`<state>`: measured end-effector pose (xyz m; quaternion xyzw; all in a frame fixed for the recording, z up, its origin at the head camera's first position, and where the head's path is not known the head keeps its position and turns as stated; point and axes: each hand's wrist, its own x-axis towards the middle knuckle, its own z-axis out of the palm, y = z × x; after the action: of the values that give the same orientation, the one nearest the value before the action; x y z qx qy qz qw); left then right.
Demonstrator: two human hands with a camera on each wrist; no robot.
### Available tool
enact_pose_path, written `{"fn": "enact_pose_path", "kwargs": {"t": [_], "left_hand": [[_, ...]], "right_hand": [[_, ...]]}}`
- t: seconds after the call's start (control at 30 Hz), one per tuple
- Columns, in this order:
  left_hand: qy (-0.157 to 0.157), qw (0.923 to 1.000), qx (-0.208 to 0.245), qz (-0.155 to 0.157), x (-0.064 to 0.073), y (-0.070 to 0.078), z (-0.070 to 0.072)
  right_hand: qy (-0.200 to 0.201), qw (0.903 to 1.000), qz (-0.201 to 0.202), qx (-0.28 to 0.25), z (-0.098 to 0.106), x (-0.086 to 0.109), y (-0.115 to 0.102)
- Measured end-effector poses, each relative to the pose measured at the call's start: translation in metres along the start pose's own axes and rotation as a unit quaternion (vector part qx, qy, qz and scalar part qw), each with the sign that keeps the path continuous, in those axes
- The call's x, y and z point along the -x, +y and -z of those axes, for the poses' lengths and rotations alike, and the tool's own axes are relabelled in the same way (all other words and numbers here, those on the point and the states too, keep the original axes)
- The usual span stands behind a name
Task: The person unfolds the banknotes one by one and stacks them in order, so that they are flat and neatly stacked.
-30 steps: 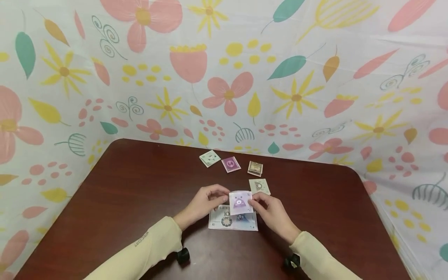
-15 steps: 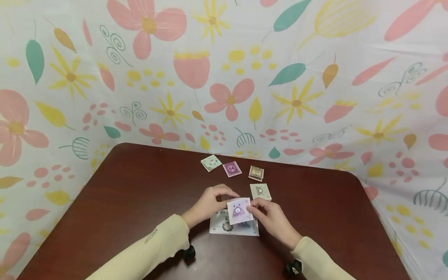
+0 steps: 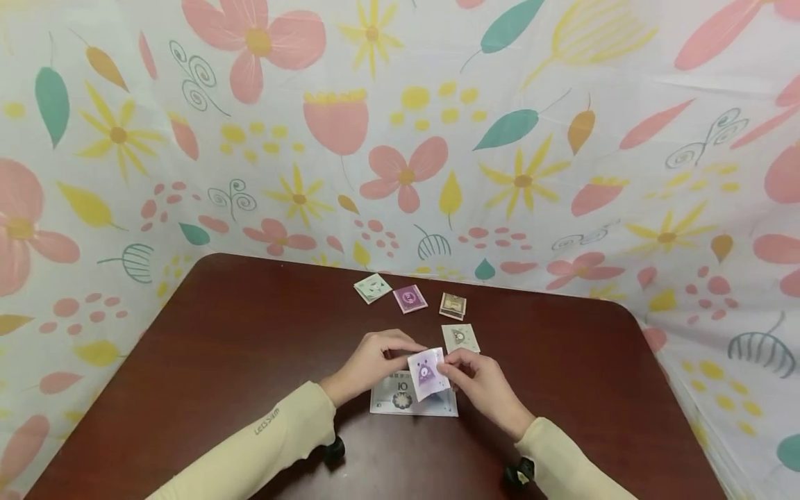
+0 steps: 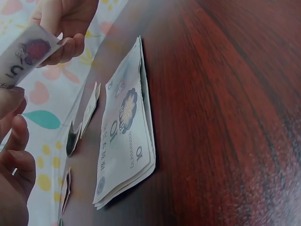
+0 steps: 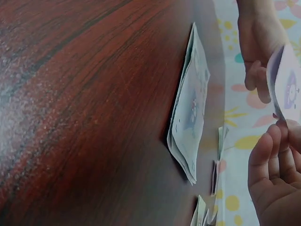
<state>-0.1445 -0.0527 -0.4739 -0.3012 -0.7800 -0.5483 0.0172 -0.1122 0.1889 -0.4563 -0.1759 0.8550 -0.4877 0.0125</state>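
Note:
A small folded purple banknote (image 3: 428,375) marked 5 is held up in front of me, tilted. My right hand (image 3: 487,385) pinches its right edge between thumb and fingers. At its upper left, my left hand (image 3: 375,357) has thumb and fingertips on the note, which partly hides the index tip. In the left wrist view the folded banknote (image 4: 26,56) spans between both hands. Just beneath lies a flat bluish-grey stack of 10 banknotes (image 3: 400,399), partly covered by the raised note. The right wrist view shows the stack (image 5: 190,113) edge-on, its layers slightly spread.
Beyond my hands lie small folded notes: a green one (image 3: 373,288), a purple one (image 3: 410,298), a brown one (image 3: 453,305) and a pale one (image 3: 460,337). The dark wooden table (image 3: 250,333) ends at a floral cloth backdrop (image 3: 400,139).
The purple banknote has turned and tilted between my hands. My left fingers have reached further along its upper edge. The 10 banknotes and the far folded notes lie where they were.

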Motion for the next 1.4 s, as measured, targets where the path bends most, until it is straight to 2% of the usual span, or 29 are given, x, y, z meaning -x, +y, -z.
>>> {"fn": "enact_pose_path", "kwargs": {"t": [0.1, 0.23, 0.47, 0.7, 0.9, 1.0, 1.07, 1.17, 1.27, 1.4], "left_hand": [[0.006, 1.0, -0.006, 0.003, 0.0, 0.001, 0.002], [0.003, 0.9999, -0.013, 0.008, 0.005, -0.001, 0.003], [0.012, 0.9988, 0.015, 0.045, 0.007, -0.007, 0.015], [-0.01, 0.9925, 0.038, 0.116, 0.016, -0.009, 0.029], [-0.018, 0.9938, -0.004, 0.11, 0.024, -0.008, 0.032], [-0.017, 0.9941, -0.034, 0.101, 0.03, -0.007, 0.032], [-0.022, 0.9936, -0.053, 0.097, 0.033, -0.007, 0.033], [-0.038, 0.9916, -0.076, 0.097, 0.037, -0.007, 0.033], [-0.06, 0.988, -0.094, 0.106, 0.039, -0.008, 0.032], [-0.082, 0.9839, -0.107, 0.117, 0.041, -0.01, 0.031]], "right_hand": [[0.019, 0.9994, -0.021, -0.023, 0.001, -0.002, -0.003], [0.03, 0.9983, -0.044, -0.025, 0.003, 0.0, -0.003], [0.069, 0.9973, -0.024, -0.003, 0.014, -0.003, -0.003], [0.063, 0.9966, -0.05, 0.02, 0.022, 0.002, 0.0], [0.052, 0.9971, -0.054, 0.017, 0.019, 0.009, 0.006], [0.036, 0.9986, -0.039, -0.004, 0.014, 0.011, 0.012], [0.024, 0.9996, -0.017, 0.003, 0.011, 0.012, 0.016], [0.01, 0.9983, 0.031, 0.048, 0.007, 0.014, 0.022], [-0.008, 0.9926, 0.072, 0.097, 0.004, 0.016, 0.025], [-0.042, 0.9884, 0.077, 0.124, 0.001, 0.017, 0.027]]}}
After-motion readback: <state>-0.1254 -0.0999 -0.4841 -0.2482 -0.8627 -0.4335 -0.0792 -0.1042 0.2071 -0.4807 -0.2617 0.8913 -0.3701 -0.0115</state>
